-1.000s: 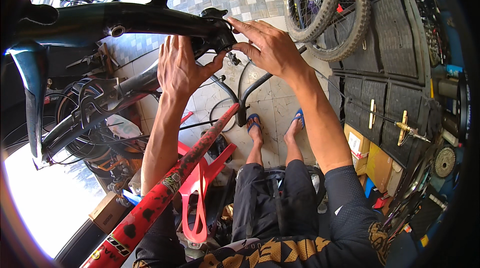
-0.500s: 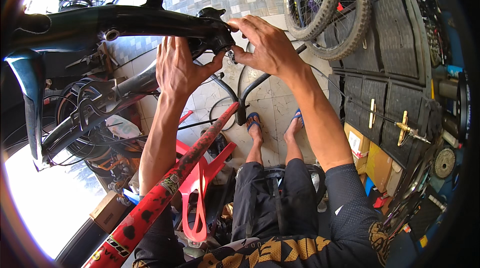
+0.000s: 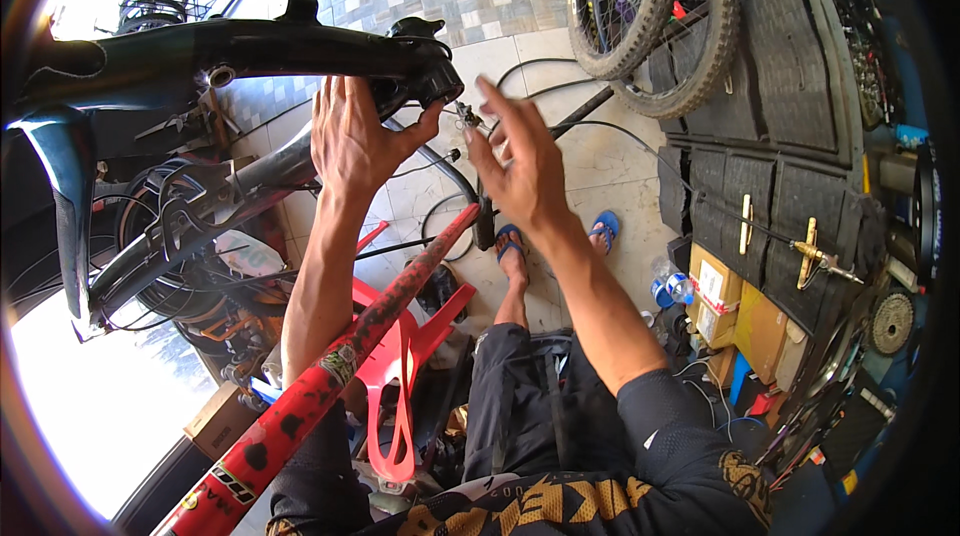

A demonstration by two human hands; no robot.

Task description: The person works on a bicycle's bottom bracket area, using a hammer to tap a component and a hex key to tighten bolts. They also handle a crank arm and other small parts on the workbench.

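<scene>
The black bicycle frame (image 3: 300, 46) extends across the far left of the scene, with its head end (image 3: 435, 76) pointing right toward the hands. The left hand (image 3: 345, 151) is placed over the lower tube (image 3: 275, 171), close to the head end. Its four fingers lie side by side, and its thumb extends right toward the underside of the head end. The fingertips are partly hidden; whether they are clamped on the tube cannot be told.

The right hand (image 3: 520, 171) is positioned to the right of the head end, slightly blurred. Its fingers are spread apart, with index finger and thumb directed toward the frame and visibly clear of it. A small metallic fitting (image 3: 466, 116) lies between the head end and the right thumb; contact with the thumb cannot be determined.

A red tube with dark spots (image 3: 300, 396) runs diagonally from the near left, crossing in front of the left forearm (image 3: 325, 266). A red bracket-shaped part (image 3: 435, 326) sits to its right. Two knobby-tyred wheels (image 3: 666, 11) stand at the far right, beside black ribbed panels (image 3: 790, 76). A cardboard box (image 3: 712, 286) and a clear bottle (image 3: 678, 284) are located right of the blue sandals (image 3: 605, 228), which rest on the tiled floor (image 3: 635, 181).
</scene>
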